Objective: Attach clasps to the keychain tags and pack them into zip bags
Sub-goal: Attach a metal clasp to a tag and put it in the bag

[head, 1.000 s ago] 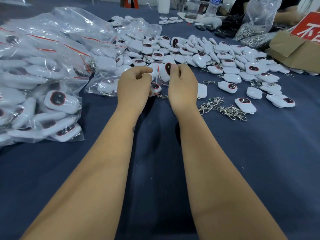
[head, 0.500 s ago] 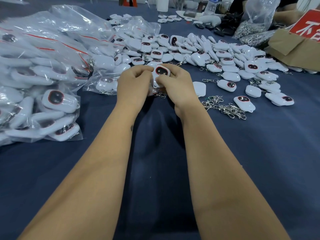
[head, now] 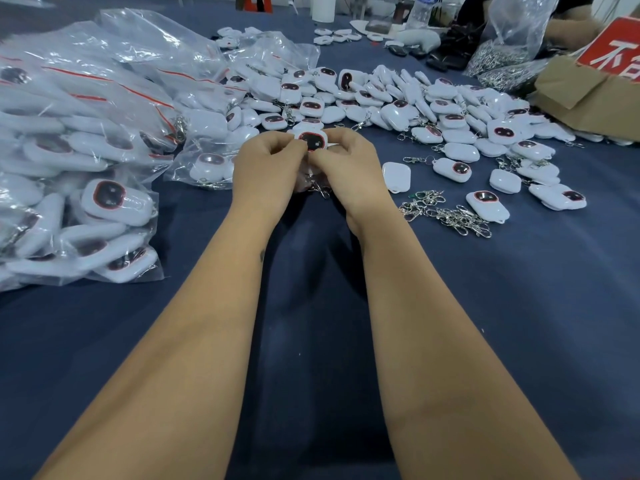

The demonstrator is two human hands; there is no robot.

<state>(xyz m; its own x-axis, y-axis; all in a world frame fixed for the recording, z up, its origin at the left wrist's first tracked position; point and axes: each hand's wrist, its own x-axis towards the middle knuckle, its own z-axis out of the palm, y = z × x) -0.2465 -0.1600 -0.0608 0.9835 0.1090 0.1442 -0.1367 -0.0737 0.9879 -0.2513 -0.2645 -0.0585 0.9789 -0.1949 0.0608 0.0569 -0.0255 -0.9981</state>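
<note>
- Left hand [head: 268,168] and right hand [head: 346,164] both pinch one tag [head: 311,140], grip closed on it.
- Clasp [head: 320,190] dangles below the tag; looks attached.
- Next, probably bagging it.

White keychain tags [head: 450,119] with dark, red-rimmed faces lie on navy cloth [head: 519,306]; red-striped clear bags [head: 86,98].

The clasp [head: 320,189] under the hands is mostly hidden by the fingers; the red sign [head: 613,53] is cut off at the right edge. The bagged tags [head: 69,161] run off the left edge; far items at the top are too small to identify.
</note>
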